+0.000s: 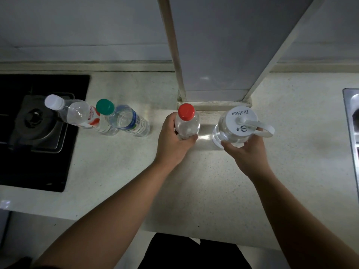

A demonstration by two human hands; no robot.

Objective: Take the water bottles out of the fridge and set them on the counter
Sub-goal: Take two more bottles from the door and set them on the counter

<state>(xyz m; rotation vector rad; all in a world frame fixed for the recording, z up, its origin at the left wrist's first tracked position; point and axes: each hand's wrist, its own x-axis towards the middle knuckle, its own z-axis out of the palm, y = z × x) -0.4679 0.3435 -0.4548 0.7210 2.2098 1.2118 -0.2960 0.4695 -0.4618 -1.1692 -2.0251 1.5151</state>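
Seen from above, my left hand (172,141) grips a clear water bottle with a red cap (186,119) standing on the pale counter (194,181). My right hand (245,150) holds a wider clear bottle with a white lid and loop handle (236,123), also on the counter, just right of the first. Further left stand a green-capped bottle (126,119) and a white-capped bottle with a red label (77,113), close together. The fridge is out of view.
A black gas hob with a burner (35,123) lies at the left, touching distance from the white-capped bottle. A grey column (215,55) rises behind the two held bottles. A steel sink edge (351,117) shows at the far right.
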